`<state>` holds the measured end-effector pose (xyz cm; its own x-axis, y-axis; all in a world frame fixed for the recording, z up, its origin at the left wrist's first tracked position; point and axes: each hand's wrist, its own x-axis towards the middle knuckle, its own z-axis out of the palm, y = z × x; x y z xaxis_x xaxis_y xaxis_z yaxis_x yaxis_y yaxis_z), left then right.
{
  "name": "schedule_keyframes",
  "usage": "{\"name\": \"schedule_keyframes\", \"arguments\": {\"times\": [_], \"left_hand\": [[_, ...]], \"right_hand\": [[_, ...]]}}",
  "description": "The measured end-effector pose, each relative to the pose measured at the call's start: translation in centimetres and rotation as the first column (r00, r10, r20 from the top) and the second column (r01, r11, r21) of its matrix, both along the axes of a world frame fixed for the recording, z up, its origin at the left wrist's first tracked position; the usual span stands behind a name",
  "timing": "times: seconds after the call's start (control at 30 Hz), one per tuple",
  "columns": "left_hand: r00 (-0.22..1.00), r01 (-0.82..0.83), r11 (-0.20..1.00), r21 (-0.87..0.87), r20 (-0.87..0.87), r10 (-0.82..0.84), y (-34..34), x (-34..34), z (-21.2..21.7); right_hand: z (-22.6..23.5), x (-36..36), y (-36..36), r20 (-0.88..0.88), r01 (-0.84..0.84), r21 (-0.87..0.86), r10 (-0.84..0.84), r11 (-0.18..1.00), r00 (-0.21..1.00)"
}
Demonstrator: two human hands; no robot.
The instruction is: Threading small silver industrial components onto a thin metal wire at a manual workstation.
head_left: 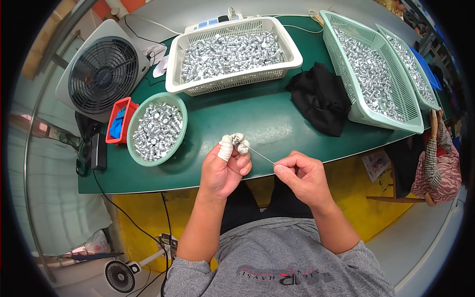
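Note:
My left hand (221,173) is raised at the table's near edge, with white wrapping (225,148) around some of its fingers. Those fingertips are curled together; what they pinch is small and mostly hidden, with greyish patches showing there. My right hand (307,179) pinches one end of a thin metal rod (262,156) between thumb and forefinger. The rod slants up and left, its far end meeting the wrapped fingertips of my left hand. A round pale green basket (183,126) of small silver metal parts (157,131) stands left of my hands.
Beyond my hands, a white basket (295,58) holds more silver parts. Two green baskets with similar parts stand at right, the nearer one (413,123) beside black cloth (319,96). A box fan (103,72) and red bin (118,140) are left. Another person (438,171) sits far right.

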<state>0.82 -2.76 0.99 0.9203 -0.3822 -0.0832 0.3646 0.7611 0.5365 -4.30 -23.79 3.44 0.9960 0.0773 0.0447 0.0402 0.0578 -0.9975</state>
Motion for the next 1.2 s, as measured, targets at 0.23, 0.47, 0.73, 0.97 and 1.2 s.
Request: {"name": "schedule_keyframes", "arguments": {"times": [0.23,0.47,0.73,0.97,1.2], "left_hand": [[0.999,-0.004,1.0,0.013,0.044,0.004,-0.1,-0.1,-0.1],[0.996,-0.049,0.928,0.369,0.082,0.02,-0.8,-0.8,1.6],[0.957,0.032,0.848,0.529,0.23,-0.179,0.0,-0.7,2.1],[0.859,-0.001,0.891,0.454,0.457,-0.232,2.7,0.4,1.7],[0.986,0.028,0.99,-0.137,0.167,-0.005,2.6,1.1,0.4]], "right_hand": [[0.0,0.0,0.1,-0.021,-0.004,0.013,0.005,1.0,1.0],[-0.1,0.6,0.0,0.722,0.424,-0.463,0.054,0.778,0.69],[-0.9,0.3,-3.2,-0.315,-0.136,0.61,0.397,0.78,0.862],[-1.0,-1.0,-2.5,-0.319,-0.103,0.543,0.318,0.833,0.893],[-0.3,-0.9,-1.6,0.26,0.077,-0.116,-0.044,0.99,0.965]]}}
